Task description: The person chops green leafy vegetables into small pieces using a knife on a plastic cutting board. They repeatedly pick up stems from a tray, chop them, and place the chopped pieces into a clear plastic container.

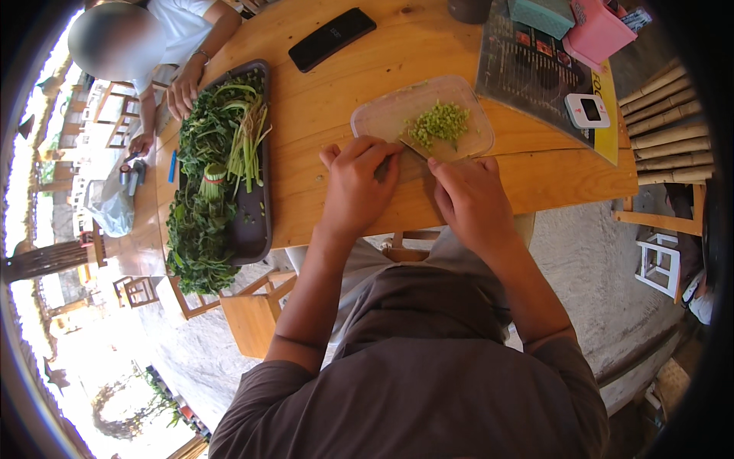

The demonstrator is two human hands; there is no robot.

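A translucent cutting board lies on the wooden table, with chopped pale green pieces on it. At its near edge my right hand is closed round a small knife, whose handle is mostly hidden. My left hand is curled at the board's lower left corner, fingertips pinched by the knife's tip; what they hold is unclear. To the left, a dark tray holds leafy greens, loose stalks and a banded bundle.
A black phone lies beyond the tray. At right are a laminated sheet, a small white device, pink and teal holders and a bamboo chair. Another person's hand is at the tray's far corner, near a plastic bag.
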